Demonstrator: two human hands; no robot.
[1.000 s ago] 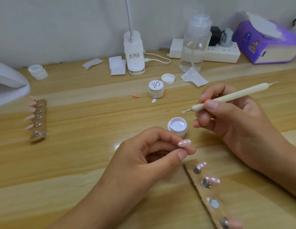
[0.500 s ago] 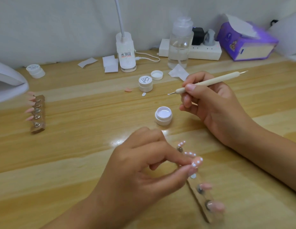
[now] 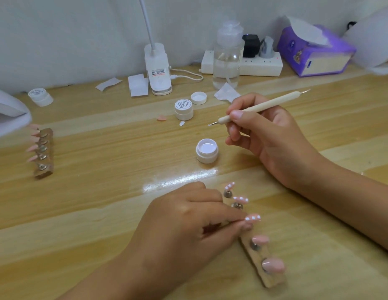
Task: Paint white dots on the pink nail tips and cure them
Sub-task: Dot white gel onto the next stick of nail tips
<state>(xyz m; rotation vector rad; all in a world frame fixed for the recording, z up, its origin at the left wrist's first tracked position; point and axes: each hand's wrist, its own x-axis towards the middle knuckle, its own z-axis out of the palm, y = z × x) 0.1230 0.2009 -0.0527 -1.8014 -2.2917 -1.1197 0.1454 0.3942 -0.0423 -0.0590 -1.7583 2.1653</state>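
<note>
We are pinching a dotted pink nail tip (image 3: 252,218) between the left hand's (image 3: 188,226) thumb and forefinger, over the near wooden holder (image 3: 273,279). The right hand (image 3: 271,139) is gripping the dotting tool (image 3: 258,107), its white-loaded point hovering just beyond the open gel pot (image 3: 207,150).

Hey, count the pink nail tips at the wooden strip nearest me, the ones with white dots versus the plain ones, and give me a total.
Dotted nail tips: 3, one held by the left hand
Plain nail tips: 2
Total: 5
</note>
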